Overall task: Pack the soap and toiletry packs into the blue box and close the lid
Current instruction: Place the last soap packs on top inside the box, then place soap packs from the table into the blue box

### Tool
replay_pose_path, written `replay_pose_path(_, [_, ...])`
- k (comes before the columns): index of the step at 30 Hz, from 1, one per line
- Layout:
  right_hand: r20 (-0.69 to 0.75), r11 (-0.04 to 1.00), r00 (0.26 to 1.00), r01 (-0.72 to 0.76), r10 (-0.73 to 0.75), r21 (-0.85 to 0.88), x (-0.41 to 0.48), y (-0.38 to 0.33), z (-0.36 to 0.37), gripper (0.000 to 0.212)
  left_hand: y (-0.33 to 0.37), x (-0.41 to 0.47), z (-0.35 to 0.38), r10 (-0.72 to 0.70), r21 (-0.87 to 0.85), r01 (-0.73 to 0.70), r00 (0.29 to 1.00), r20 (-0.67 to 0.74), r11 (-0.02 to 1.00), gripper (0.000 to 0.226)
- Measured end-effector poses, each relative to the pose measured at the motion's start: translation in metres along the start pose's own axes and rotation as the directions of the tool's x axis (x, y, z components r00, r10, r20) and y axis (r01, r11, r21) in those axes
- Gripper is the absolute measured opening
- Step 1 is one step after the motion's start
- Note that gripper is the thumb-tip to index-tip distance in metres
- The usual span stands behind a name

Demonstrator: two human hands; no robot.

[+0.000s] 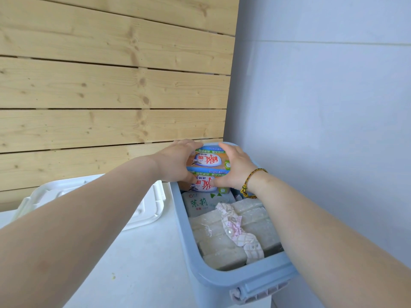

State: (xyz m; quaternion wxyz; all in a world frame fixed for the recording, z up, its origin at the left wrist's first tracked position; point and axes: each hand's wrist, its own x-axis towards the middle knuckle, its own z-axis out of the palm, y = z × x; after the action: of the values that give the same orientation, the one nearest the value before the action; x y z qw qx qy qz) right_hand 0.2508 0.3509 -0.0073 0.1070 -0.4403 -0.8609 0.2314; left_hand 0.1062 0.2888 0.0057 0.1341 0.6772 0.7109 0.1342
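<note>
— Pine boards [111, 90] are backing a white counter [144, 263]; where are the soap packs [208, 166]?
— Left hand [178, 162] and right hand [235, 168] are clasping them together, over the blue box [222, 278]'s far end; white lid [151, 210] is lying alongside.

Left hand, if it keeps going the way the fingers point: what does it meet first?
The left hand points forward and right, fingers already on the orange soap packs. Past those, likely the far wall of the blue box, then the grey wall; depth is unclear.
</note>
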Motion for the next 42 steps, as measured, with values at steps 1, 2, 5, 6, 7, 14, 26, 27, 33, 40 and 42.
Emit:
replay_pose_path(1, [-0.001,0.998,1.0,-0.003,0.003,-0.066,-0.002,-0.002,-0.001,0.093,0.0,-0.001,-0.001,0.005,-0.028,-0.005,1.0,0.011,1.0,0.09])
replay_pose_path(2, [-0.001,0.989,1.0,-0.004,0.004,-0.147,-0.004,-0.005,-0.002,0.091,0.0,-0.001,-0.002,0.013,-0.053,-0.011,1.0,0.026,0.999,0.089])
replay_pose_path(5, [0.006,0.96,1.0,-0.001,0.003,-0.279,-0.005,-0.015,-0.005,0.089,0.004,-0.002,-0.006,0.064,0.003,-0.065,0.997,0.05,0.998,0.089])
replay_pose_path(6, [0.021,0.971,1.0,0.004,0.001,-0.241,-0.005,-0.018,-0.006,0.088,0.006,-0.001,-0.006,0.081,0.043,-0.083,0.996,0.036,0.996,0.089])
replay_pose_path(7, [0.035,0.981,0.999,0.013,-0.006,-0.194,-0.005,-0.021,-0.007,0.087,0.006,-0.001,-0.005,0.08,0.075,-0.081,0.997,0.009,0.994,0.09])
replay_pose_path(14, [-0.108,0.907,0.986,-0.162,0.129,-0.39,-0.018,-0.026,-0.002,0.074,-0.003,-0.006,0.011,-0.237,-0.144,0.221,0.966,-0.1,0.965,0.078])
replay_pose_path(26, [0.0,0.86,0.971,-0.212,0.239,-0.465,-0.015,-0.014,-0.005,0.076,-0.006,-0.01,0.015,-0.211,-0.102,0.2,0.972,-0.108,0.975,0.053])
replay_pose_path(27, [0.0,0.864,0.972,-0.21,0.236,-0.457,-0.014,-0.013,-0.004,0.077,-0.006,-0.014,0.015,-0.198,-0.121,0.186,0.975,-0.104,0.975,0.052])
replay_pose_path(33, [-0.188,0.951,0.98,-0.114,0.061,-0.286,-0.035,-0.034,-0.008,0.068,-0.014,-0.092,-0.004,-0.281,-0.418,0.202,0.95,-0.138,0.886,0.04])
replay_pose_path(40, [-0.105,0.902,0.898,0.432,-0.428,0.021,-0.121,-0.142,0.056,0.024,-0.076,-0.254,0.0,-0.544,-0.45,0.404,0.804,-0.241,0.797,0.027])
replay_pose_path(42, [0.133,0.878,0.869,0.477,-0.477,0.031,-0.137,-0.16,0.097,0.03,-0.09,-0.296,0.014,-0.64,-0.48,0.483,0.729,-0.242,0.732,0.03])
